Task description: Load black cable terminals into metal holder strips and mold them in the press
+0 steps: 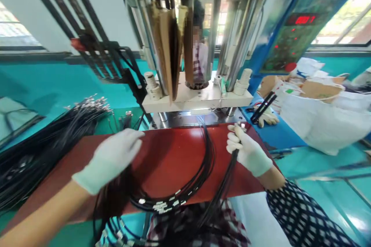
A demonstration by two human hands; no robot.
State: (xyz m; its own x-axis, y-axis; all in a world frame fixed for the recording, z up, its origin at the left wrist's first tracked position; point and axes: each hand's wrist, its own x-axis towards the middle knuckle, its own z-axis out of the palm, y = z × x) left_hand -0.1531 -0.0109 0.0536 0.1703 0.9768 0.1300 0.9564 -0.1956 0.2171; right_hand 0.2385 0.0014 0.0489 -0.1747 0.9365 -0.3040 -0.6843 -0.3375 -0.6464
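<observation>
My right hand (246, 148), in a white glove, is closed around a bundle of black cables (227, 173) at the right of the red-brown board (174, 150). Small light connector ends stick out above its fingers. My left hand (114, 158), also gloved, is over the board's left part, fingers stretched forward, with nothing visible in them. Dark cables hang beneath its palm and wrist. Between my hands a second cable bundle (207, 154) curves from the machine's metal base toward the board's near edge, with white labels (162, 206) on it.
Ahead stands a press machine with metal columns and a white plate (174, 104). A blue control box (301, 19) with red digits is at upper right. Piled black cables (52, 146) lie left. White sacks (319, 112) and a spare glove (268, 117) are right. A person is visible behind the machine.
</observation>
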